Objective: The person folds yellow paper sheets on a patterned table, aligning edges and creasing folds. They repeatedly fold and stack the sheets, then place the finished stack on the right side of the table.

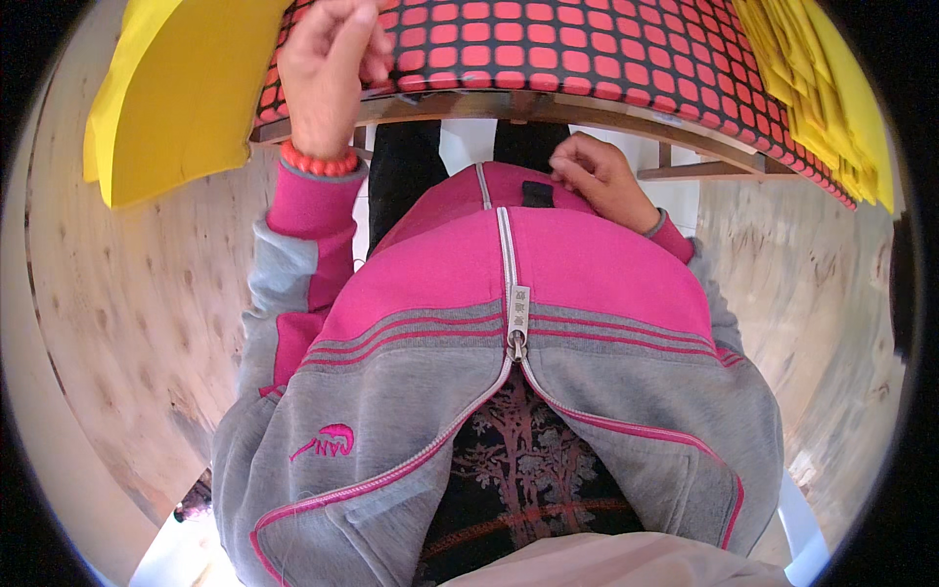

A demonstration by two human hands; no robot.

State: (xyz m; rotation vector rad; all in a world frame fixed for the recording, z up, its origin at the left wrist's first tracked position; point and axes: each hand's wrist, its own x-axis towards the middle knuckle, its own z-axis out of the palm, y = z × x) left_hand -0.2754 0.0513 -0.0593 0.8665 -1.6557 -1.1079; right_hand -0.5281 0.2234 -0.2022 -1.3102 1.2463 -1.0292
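At the upper left, my left hand (331, 68) is raised over the near edge of a table (548, 44) covered with a red-and-black checked cloth. Its fingers curl in toward the thumb and are slightly blurred; whether anything is between them does not show. An orange-red beaded bracelet (319, 162) circles the wrist. Below the table edge, my right hand (602, 176) rests by my lap, fingers curled in, with nothing visible in them. Close to its fingertips lies a small black rectangular patch (537, 194) on the front of my pink and grey zip jacket (421, 264).
A yellow sheet-like piece (186, 98) hangs over the table's left end. Several yellow folded pieces (817, 93) lie stacked at its right end. The table's wooden frame (675, 132) runs below the cloth. Pale wood-grained panels (127, 293) stand on both sides.
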